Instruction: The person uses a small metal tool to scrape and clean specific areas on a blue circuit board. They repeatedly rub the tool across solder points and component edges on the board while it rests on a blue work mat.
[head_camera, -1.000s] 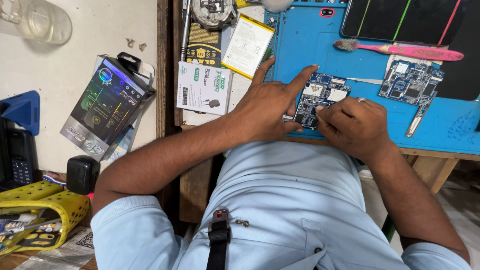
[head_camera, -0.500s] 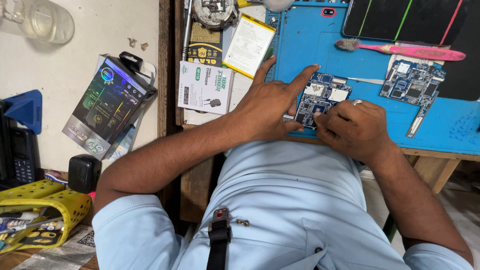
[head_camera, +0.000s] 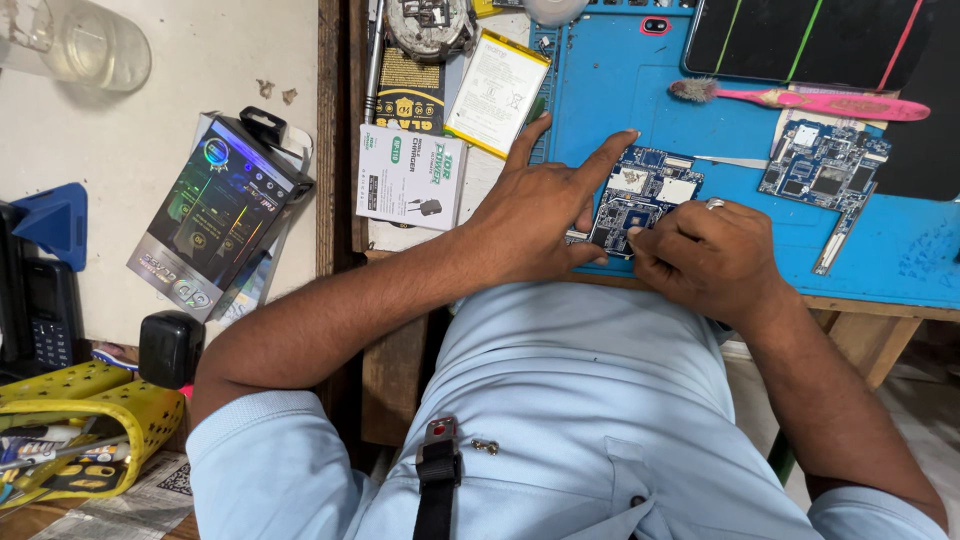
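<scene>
Blue circuit board (head_camera: 640, 195) lies flat on the blue work mat (head_camera: 620, 90), near the mat's front edge, right in front of the person. Left hand (head_camera: 535, 215) rests on the board's left side; index finger stretched out, tip pressing the board's upper left corner, thumb spread wide toward the back, other fingers curled down at the board's near-left edge. So: open-ish, pinning the board, not gripping it. Right hand (head_camera: 705, 260) sits at the board's lower right w/ fingers curled in tight, fingertips touching the board edge; ring on one finger. Cannot tell if it pinches a small tool or part, since the knuckles hide it.

Second circuit board (head_camera: 822, 170) lies on the mat to the right, apart from both hands, w/ a thin strip trailing toward the front. Pink brush (head_camera: 810, 100) lies behind both boards, bristles at the left end. Dark phone screen (head_camera: 810, 40) at the mat's back right.

Left of the mat, on the table (head_camera: 335, 130): white charger box (head_camera: 412, 177) just beside the left hand, flat phone battery (head_camera: 497, 92) behind it. Further left, on a pale surface, a dark glossy box (head_camera: 220, 215), a clear glass (head_camera: 85, 45), a small black block (head_camera: 170, 347) & a yellow pouch (head_camera: 75, 425) of tools.
</scene>
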